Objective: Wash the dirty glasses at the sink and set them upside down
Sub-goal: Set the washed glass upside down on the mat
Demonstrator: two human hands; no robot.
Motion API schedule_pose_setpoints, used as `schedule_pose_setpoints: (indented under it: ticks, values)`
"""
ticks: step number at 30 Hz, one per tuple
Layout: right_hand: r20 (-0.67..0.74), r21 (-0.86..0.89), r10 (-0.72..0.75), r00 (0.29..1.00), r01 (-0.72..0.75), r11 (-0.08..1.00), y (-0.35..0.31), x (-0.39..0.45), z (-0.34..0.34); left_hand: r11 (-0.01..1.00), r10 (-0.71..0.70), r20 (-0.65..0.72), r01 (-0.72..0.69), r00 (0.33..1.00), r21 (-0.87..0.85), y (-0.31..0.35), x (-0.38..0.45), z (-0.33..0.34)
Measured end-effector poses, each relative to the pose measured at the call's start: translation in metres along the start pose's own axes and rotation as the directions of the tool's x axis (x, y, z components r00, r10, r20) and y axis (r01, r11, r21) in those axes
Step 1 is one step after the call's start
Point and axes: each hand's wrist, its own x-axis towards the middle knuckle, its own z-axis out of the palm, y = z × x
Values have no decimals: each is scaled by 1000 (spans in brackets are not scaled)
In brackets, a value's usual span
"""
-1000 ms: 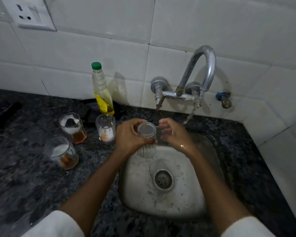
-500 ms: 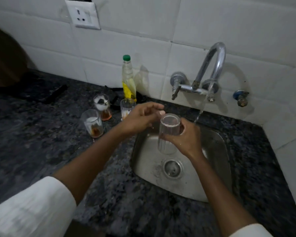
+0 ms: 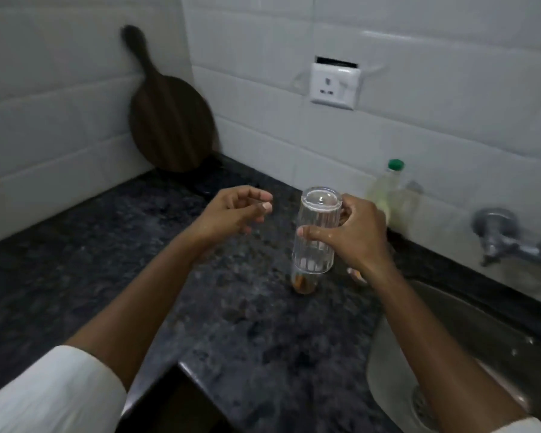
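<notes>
One ribbed glass (image 3: 316,232) rinsed clean, gripped by the right hand (image 3: 353,232) above the granite counter (image 3: 231,323) — base up, mouth down, long axis near vertical. Not yet set down. Left hand (image 3: 231,214) loosely curled, holding nothing. Behind it, a dirty glass (image 3: 303,284) left to wash.

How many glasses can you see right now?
2: a clear glass held upside down in the right hand, and a dirty glass on the counter behind it. Others may be hidden.
</notes>
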Motion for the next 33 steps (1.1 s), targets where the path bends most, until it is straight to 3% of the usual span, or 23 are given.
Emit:
schedule_pose_setpoints:
  ticks: [9, 16, 24, 33]
  values:
    - [93, -22, 24, 995, -22, 1000, -73, 156, 207, 988, -146, -195, 131, 970, -86, -82, 102, -178]
    - [89, -50, 41, 995, -36, 998, -72, 237, 323, 969, -215, -244, 176, 946, -172, -132, 159, -234]
    - [137, -118, 65, 988, -49, 992, -58, 276, 385, 957, -258, -242, 213, 936, -197, -162, 181, -256]
    - [225, -121, 162, 961, -137, 983, -51, 277, 392, 961, -248, -202, 215, 947, -174, -161, 188, -251]
